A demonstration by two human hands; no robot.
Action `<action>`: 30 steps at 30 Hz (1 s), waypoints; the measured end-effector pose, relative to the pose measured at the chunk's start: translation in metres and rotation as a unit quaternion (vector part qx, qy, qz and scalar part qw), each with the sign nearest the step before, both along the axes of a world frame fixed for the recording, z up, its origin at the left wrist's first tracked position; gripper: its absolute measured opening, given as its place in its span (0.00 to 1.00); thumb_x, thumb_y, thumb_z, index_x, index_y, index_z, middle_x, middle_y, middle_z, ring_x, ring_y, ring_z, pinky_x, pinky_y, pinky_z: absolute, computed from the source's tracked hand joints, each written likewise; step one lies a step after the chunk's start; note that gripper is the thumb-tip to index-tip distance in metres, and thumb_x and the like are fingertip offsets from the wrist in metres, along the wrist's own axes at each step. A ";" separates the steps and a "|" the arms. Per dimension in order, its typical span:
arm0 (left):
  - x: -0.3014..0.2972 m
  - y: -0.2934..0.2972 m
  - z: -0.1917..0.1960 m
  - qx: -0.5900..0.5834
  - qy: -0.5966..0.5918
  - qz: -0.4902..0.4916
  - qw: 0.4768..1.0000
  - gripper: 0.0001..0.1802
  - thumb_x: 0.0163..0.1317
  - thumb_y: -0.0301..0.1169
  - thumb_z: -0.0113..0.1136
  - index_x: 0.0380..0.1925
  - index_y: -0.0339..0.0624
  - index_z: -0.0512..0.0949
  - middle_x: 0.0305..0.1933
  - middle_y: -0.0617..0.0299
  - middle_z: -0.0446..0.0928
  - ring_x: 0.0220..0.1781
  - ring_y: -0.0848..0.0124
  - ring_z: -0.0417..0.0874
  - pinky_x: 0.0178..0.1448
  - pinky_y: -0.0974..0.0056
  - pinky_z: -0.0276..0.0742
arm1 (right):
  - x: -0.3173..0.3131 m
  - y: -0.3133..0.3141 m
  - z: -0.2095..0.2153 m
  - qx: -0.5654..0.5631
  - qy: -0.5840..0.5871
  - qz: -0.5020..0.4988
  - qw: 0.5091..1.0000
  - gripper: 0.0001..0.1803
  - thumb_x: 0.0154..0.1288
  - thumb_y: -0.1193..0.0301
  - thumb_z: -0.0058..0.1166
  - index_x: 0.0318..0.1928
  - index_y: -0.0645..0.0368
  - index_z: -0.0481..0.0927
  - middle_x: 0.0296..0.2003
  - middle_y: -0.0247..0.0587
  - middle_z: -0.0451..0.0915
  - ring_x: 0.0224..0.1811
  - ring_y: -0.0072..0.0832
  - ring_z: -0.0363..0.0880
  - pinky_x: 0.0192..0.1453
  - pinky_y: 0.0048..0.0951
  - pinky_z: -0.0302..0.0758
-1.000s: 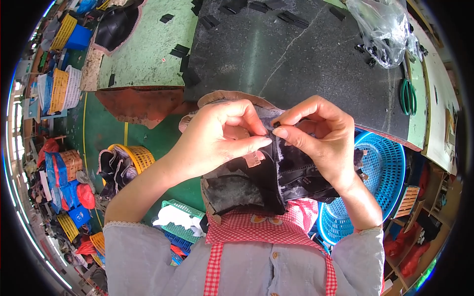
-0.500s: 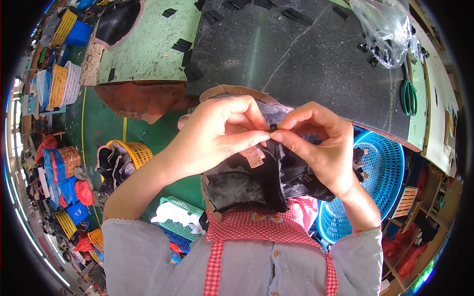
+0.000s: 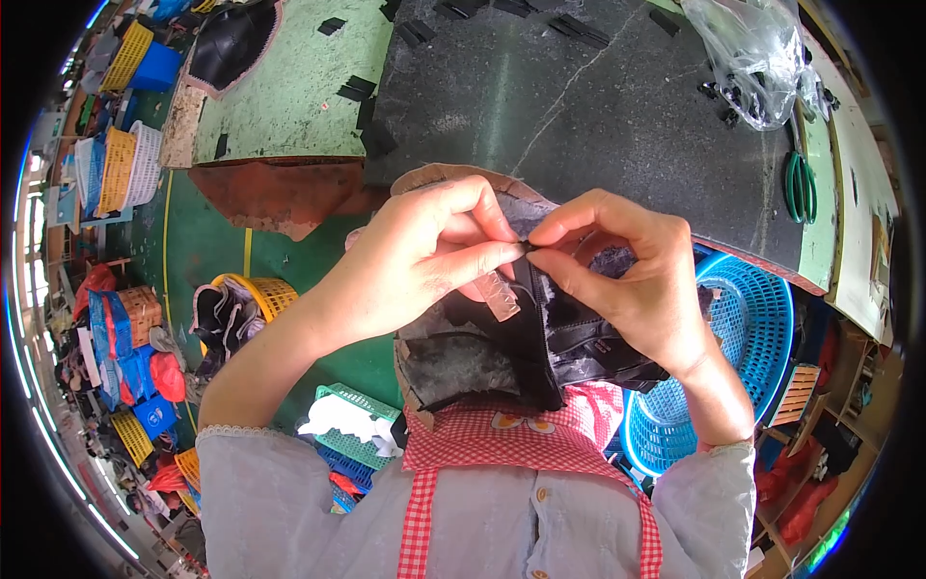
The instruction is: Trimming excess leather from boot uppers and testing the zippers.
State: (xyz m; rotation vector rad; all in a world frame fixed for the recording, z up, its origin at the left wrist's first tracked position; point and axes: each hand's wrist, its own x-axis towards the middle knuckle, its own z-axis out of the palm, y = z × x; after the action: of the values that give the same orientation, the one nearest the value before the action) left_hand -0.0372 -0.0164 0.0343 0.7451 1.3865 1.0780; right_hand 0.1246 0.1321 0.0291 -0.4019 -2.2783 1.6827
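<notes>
A black leather boot upper [image 3: 579,338] with grey fleece lining lies over my lap, against the red checked apron [image 3: 502,444]. A dark band that looks like a zipper runs down its middle. My left hand [image 3: 434,251] and my right hand [image 3: 627,270] meet above it, both closed in a pinch. Thumbs and forefingers hold a small black tab [image 3: 525,246] at the band's upper end; the fingertips partly hide it. A brownish tape piece [image 3: 499,297] hangs below the left fingers.
Ahead is a dark worktop [image 3: 598,125] with small black strips [image 3: 579,31] at its far side. A clear plastic bag [image 3: 757,68] and green-handled scissors [image 3: 800,188] are at right. A blue basket [image 3: 772,328] stands below; a yellow basket [image 3: 275,297] is at left.
My hands have shifted slightly left and up, and the fingertips have drawn a little apart on the black tab. The right hand has turned slightly outward.
</notes>
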 end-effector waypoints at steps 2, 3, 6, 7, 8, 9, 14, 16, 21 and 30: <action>0.000 0.001 0.003 -0.022 -0.027 0.024 0.999 0.05 0.72 0.24 0.52 0.38 0.33 0.69 0.37 0.55 0.79 0.40 0.67 0.87 0.41 0.67 0.84 | 0.002 0.002 -0.002 0.003 -0.008 0.012 1.000 0.07 0.59 0.80 0.64 0.38 0.61 0.83 0.32 0.34 0.84 0.33 0.16 0.83 0.36 0.20 0.79; 0.001 0.001 0.003 -0.024 -0.026 0.023 0.999 0.05 0.72 0.24 0.52 0.38 0.33 0.69 0.37 0.55 0.79 0.40 0.67 0.87 0.41 0.67 0.84 | 0.004 0.002 -0.003 -0.014 -0.020 0.021 0.999 0.07 0.59 0.80 0.64 0.38 0.61 0.82 0.31 0.34 0.84 0.33 0.16 0.82 0.36 0.20 0.79; 0.003 0.000 0.002 -0.004 0.009 -0.004 1.000 0.05 0.72 0.24 0.51 0.41 0.32 0.69 0.38 0.55 0.79 0.40 0.67 0.87 0.41 0.67 0.84 | 0.009 -0.002 -0.003 -0.041 -0.038 0.020 0.998 0.06 0.59 0.79 0.65 0.37 0.61 0.81 0.30 0.32 0.82 0.32 0.14 0.81 0.35 0.19 0.77; 0.005 0.001 0.003 -0.006 0.009 0.004 1.000 0.05 0.71 0.23 0.53 0.41 0.32 0.70 0.37 0.55 0.79 0.39 0.67 0.87 0.41 0.68 0.84 | 0.010 -0.003 -0.004 -0.054 -0.044 0.013 0.997 0.06 0.59 0.79 0.65 0.37 0.61 0.81 0.29 0.31 0.82 0.31 0.14 0.80 0.35 0.19 0.77; 0.006 0.002 0.003 -0.009 0.008 0.010 1.000 0.05 0.71 0.23 0.54 0.41 0.31 0.72 0.37 0.56 0.79 0.39 0.67 0.87 0.41 0.68 0.84 | 0.012 -0.004 -0.007 -0.054 -0.045 0.011 0.997 0.06 0.59 0.79 0.65 0.37 0.61 0.81 0.29 0.31 0.82 0.31 0.14 0.80 0.35 0.19 0.77; 0.007 0.003 0.002 -0.009 0.007 0.007 1.000 0.05 0.71 0.23 0.54 0.41 0.31 0.72 0.37 0.56 0.79 0.39 0.67 0.87 0.41 0.68 0.84 | 0.014 -0.004 -0.011 -0.076 -0.039 0.004 0.996 0.07 0.59 0.78 0.65 0.37 0.61 0.81 0.28 0.30 0.81 0.30 0.13 0.79 0.34 0.18 0.76; 0.006 0.005 -0.005 0.002 0.002 -0.015 1.000 0.03 0.67 0.21 0.58 0.36 0.31 0.75 0.37 0.58 0.80 0.37 0.69 0.87 0.40 0.69 0.84 | 0.028 0.002 -0.012 -0.082 -0.030 0.016 0.996 0.06 0.61 0.77 0.65 0.37 0.61 0.81 0.30 0.30 0.82 0.31 0.14 0.79 0.35 0.19 0.75; 0.005 0.002 -0.007 0.027 -0.032 0.003 0.999 0.03 0.68 0.21 0.57 0.34 0.32 0.75 0.36 0.60 0.80 0.33 0.71 0.87 0.40 0.67 0.86 | 0.052 0.020 -0.010 -0.081 -0.144 -0.049 0.985 0.09 0.66 0.69 0.62 0.39 0.62 0.84 0.28 0.33 0.83 0.31 0.16 0.80 0.36 0.21 0.76; 0.002 0.002 -0.006 0.007 -0.060 -0.017 0.998 0.03 0.70 0.23 0.55 0.37 0.33 0.74 0.33 0.63 0.78 0.30 0.75 0.84 0.41 0.67 0.85 | 0.130 0.071 -0.068 0.095 -0.503 -0.248 0.822 0.32 0.68 0.44 0.51 0.26 0.63 0.85 0.19 0.40 0.81 0.26 0.23 0.82 0.34 0.26 0.75; 0.012 0.001 -0.001 -0.026 -0.098 -0.084 0.991 0.03 0.70 0.24 0.56 0.38 0.34 0.74 0.36 0.64 0.79 0.37 0.78 0.84 0.44 0.71 0.80 | 0.107 0.009 -0.064 0.196 0.056 -0.240 0.949 0.17 0.36 0.86 0.59 0.18 0.59 0.62 0.34 0.40 0.68 0.31 0.26 0.68 0.36 0.21 0.64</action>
State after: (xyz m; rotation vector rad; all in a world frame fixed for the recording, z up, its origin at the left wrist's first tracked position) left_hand -0.0252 -0.0159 0.0336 0.6852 1.1595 0.9518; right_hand 0.2318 0.1410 -0.0353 -0.6789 -2.1347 0.9679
